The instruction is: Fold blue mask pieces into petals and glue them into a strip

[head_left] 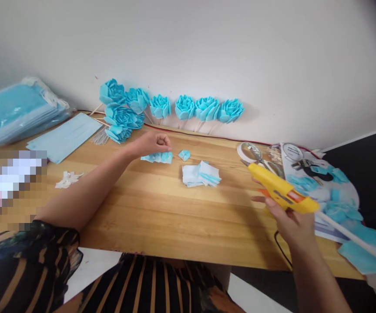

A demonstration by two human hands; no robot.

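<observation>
My right hand is wrapped around a yellow hot glue gun, its nozzle pointing up and to the left; a white glue stick runs out of its back end. My left hand is over the middle of the table, thumb and fingers pinched together; whether anything is between them I cannot make out. Just below it lies a row of small blue-and-white fabric pieces. A single folded blue piece rests to the right. Nearer me is a stack of white and blue fabric squares.
Blue fabric flowers on sticks lean against the wall. At left are bagged blue sheets, a flat blue sheet and white scraps. Tape rolls, scissors and blue scraps crowd the right; a black cord hangs there.
</observation>
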